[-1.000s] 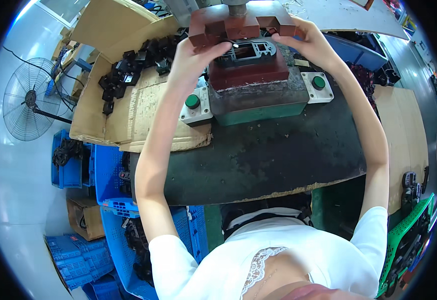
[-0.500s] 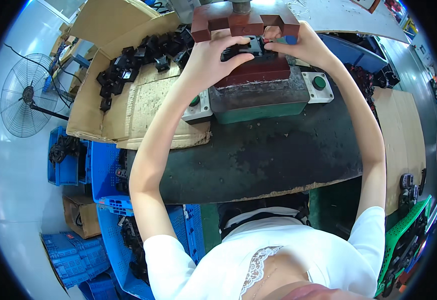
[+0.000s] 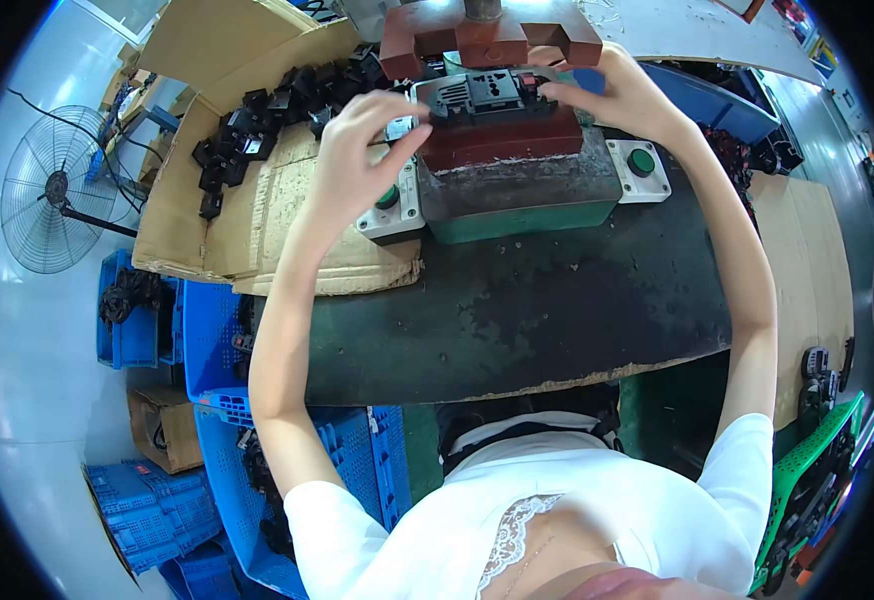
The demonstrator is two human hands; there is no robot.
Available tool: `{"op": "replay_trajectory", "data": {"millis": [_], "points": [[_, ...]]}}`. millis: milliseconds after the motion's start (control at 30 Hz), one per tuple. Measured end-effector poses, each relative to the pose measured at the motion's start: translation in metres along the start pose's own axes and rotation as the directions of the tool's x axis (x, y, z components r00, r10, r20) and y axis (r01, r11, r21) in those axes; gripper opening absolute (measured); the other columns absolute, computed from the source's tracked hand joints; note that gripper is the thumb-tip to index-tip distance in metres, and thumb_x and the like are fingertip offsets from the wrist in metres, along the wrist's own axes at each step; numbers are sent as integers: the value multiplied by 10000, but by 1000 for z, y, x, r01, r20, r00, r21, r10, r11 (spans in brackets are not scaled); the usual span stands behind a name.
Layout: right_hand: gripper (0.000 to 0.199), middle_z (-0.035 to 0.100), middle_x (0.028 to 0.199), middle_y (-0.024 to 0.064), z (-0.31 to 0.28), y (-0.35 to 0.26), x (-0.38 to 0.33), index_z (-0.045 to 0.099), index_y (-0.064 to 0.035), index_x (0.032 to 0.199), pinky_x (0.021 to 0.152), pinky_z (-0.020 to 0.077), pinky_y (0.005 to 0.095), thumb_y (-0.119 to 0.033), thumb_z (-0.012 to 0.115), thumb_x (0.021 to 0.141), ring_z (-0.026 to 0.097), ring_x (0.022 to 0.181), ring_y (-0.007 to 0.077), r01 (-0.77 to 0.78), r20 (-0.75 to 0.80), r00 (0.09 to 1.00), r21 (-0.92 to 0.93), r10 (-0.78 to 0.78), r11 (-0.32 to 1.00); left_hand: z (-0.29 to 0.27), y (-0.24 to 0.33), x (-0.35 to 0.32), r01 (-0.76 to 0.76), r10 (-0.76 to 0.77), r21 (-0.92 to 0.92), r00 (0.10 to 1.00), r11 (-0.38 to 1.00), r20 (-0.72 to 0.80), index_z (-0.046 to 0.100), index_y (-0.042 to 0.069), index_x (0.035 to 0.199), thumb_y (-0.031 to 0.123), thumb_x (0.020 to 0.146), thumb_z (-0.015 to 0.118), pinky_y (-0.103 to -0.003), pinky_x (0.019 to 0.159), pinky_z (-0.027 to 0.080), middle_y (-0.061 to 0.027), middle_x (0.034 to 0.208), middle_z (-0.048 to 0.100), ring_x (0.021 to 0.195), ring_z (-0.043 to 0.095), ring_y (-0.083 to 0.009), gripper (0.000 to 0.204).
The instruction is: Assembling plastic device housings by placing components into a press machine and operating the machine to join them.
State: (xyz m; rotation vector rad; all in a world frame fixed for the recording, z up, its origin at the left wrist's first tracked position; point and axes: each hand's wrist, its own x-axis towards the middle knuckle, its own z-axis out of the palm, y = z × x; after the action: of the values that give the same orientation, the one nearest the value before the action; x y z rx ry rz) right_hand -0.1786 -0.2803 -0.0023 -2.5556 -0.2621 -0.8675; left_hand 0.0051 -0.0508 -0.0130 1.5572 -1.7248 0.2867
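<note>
A black plastic housing (image 3: 494, 92) with slotted and round openings and a small red piece at its right end lies on the dark red block (image 3: 507, 140) of a press. Left of the block, my left hand (image 3: 355, 150) is raised, its thumb and fingers apart with nothing held. My right hand (image 3: 629, 100) is at the housing's right end, thumb tip beside it and fingers spread partly behind; whether it touches cannot be told. Above the housing hangs the notched dark red upper block (image 3: 492, 42) of the press.
Green push buttons (image 3: 640, 162) in white boxes flank the press base (image 3: 527, 205). An open cardboard box (image 3: 182, 190) with several black parts stands left. Blue crates (image 3: 222, 470) are at lower left, a green crate (image 3: 792, 480) at lower right. A fan (image 3: 57, 188) stands far left.
My left hand has let go of the housing and moved left. My right hand has opened slightly and shifted right, leaving the housing's top in full view on the block.
</note>
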Motion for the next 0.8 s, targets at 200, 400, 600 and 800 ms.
{"op": "replay_trajectory", "data": {"millis": [200,400,600,800], "points": [[134,607,843,104,-42,-10,-38,564,15,886,747,467,328,-14,635,776,589,797,237,-39,82,995,-167,53,985,-19,12,-65,179,-190,87,971,980,146,619,-18,864,22,737,665,-340,730,467,-102,857,610,838,591,-275,141],[209,587,918,103,-42,-38,-96,569,3,906,768,472,334,39,658,720,583,846,243,-243,143,949,-237,282,941,-9,15,-70,132,-152,196,984,972,90,568,15,880,27,749,652,-353,741,450,-99,821,611,791,584,-271,156],[230,573,928,109,-33,-41,-94,568,3,925,772,478,334,45,657,717,580,848,244,-268,124,940,-309,318,912,-7,21,-66,143,-173,308,982,941,74,523,46,941,70,753,661,-361,801,416,-85,789,615,798,584,-263,234],[187,578,884,117,-31,-40,-94,554,-6,891,756,466,358,43,634,729,558,849,291,-235,140,944,-351,299,906,-7,24,-66,79,-131,335,982,939,138,539,43,861,69,746,648,-373,814,416,-85,804,597,823,578,-267,160]]}}
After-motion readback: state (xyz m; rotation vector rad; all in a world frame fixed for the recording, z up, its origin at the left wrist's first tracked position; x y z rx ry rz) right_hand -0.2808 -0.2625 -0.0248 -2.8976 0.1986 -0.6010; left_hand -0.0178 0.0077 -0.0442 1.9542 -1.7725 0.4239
